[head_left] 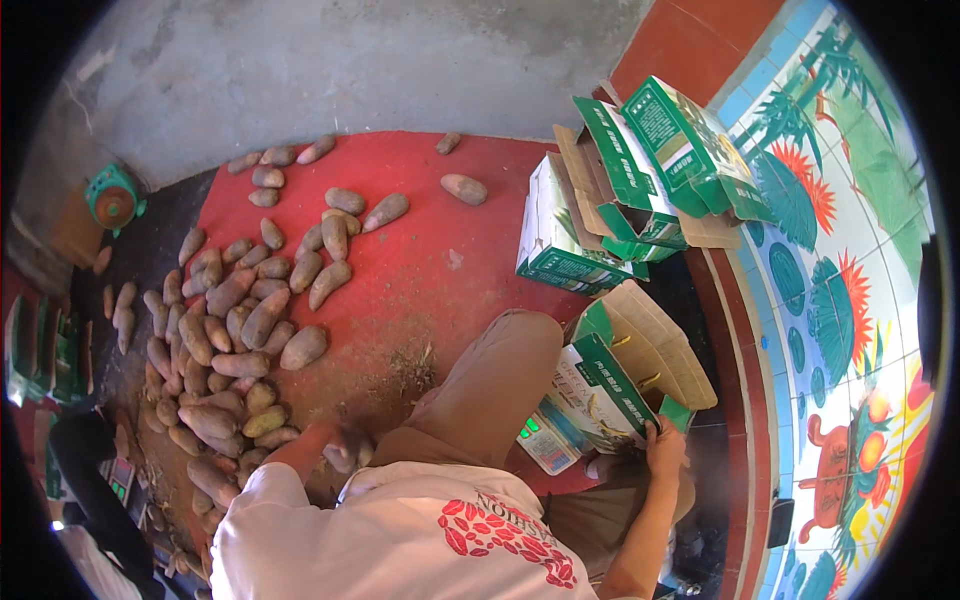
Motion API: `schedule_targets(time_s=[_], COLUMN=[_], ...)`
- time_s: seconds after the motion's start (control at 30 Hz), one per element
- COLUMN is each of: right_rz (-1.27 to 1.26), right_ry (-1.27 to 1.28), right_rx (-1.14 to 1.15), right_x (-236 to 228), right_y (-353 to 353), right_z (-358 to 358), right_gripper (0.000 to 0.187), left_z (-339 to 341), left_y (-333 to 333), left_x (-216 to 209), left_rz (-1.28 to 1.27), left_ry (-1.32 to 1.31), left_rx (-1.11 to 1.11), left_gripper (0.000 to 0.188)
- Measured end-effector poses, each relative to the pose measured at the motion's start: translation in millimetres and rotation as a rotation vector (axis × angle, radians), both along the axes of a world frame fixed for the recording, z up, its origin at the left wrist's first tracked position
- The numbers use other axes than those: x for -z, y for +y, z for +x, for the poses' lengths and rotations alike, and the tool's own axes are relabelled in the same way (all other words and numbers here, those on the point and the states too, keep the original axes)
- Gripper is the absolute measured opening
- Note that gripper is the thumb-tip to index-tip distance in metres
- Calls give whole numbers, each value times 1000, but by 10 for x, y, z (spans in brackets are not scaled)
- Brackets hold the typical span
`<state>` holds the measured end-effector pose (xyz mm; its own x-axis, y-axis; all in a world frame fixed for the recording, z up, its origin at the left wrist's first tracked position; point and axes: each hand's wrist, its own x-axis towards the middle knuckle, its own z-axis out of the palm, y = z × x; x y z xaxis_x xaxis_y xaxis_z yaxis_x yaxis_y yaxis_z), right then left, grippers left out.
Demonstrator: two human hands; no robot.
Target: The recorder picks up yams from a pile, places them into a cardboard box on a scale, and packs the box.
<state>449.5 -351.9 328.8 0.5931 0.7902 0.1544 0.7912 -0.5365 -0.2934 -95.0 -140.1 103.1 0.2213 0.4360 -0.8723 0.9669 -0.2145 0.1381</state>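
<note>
My right hand (665,448) grips the near edge of an open green and white carton (605,400), fingers curled over its rim. The carton rests on a scale (552,440) with a lit green display, to the right of my bent knee. A brown flap stands up on its far side; the inside is mostly hidden. My left hand (345,445) is low beside my left leg, at the right edge of a heap of reddish-brown tubers (240,365). Motion blur smears its fingers, and I cannot tell whether a tuber is in it.
Several green and white cartons (650,190) are stacked at the far right, near a tiled, painted wall (840,270). Loose tubers lie across the red mat (420,250). A green basket-like object (115,198) stands at the far left. Another person's dark-clad limb (85,480) shows at lower left.
</note>
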Motion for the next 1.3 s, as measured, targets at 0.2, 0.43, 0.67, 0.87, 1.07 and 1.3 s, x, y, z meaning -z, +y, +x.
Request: schedule_targets(time_s=[0.2,0.43,0.67,0.87,1.07,1.3], right_rz=[-3,-33,-34,-9,-24,-78], right_ry=[16,-8,29,20,-41,1], right_rx=[-22,-64,-72,-91,-98,-75], right_x=[-71,-57,-120,-115,-74,-103], right_y=[-3,-26,-20,-20,-31,-17], right_z=[-72,-68,-86,-80,-68,-67], right_gripper=[10,12,11,10,9,11], left_z=[468,1055,1519,2332,3146,3985], left_y=[532,886,1199,1118,763,369], left_x=[-404,-781,-1364,-2372,-2885,-2735], left_rz=[84,529,845,863,586,515], left_ry=[-95,-78,-684,-1156,-1449,-1420], left_rx=[-106,-297,-471,-437,-256,83], left_gripper=[69,88,81,74,75,74])
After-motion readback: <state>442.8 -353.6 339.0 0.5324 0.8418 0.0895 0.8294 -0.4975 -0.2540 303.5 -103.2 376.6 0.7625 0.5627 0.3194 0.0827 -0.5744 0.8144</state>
